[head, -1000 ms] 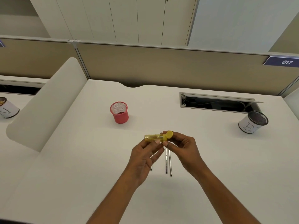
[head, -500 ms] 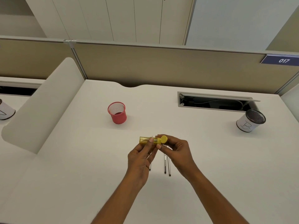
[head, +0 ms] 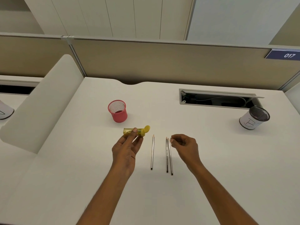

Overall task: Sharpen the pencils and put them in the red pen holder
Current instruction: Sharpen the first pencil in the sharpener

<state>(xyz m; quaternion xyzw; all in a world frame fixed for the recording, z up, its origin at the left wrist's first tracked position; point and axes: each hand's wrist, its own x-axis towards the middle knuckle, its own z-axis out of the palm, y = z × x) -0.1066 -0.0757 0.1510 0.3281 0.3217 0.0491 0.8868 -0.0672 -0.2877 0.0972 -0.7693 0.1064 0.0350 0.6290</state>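
Pencils first: three of them lie flat on the white desk (head: 211, 159), tips pointing away from the person. One pencil (head: 152, 152) sits on its own, roughly midway between the two hands. The other two are a pair, the left one (head: 166, 155) and the right one (head: 170, 156) lying side by side and so close they look like they touch along most of their length.

Left hand (head: 125, 149) is raised a bit left of the lone pencil and is clamped on a yellow sharpener (head: 135, 131), the tube kind with a see-through barrel. Thumb on top, fingers underneath, tube held sideways. Its little round cap (head: 147, 128) is flipped open at the right end, facing the pencils.

Right hand (head: 185, 147) is just right of the pair, fingertips pinched loosely together near the pencil tips. Can't tell if it's actually touching the nearest one, but it isn't holding anything I can see.

Red pen holder (head: 117, 110) is a mesh cup standing upright farther back on the desk, beyond the left hand, well apart from the pencils. A white cup (head: 253, 117) with a letter scrawled on it is way off to the right.
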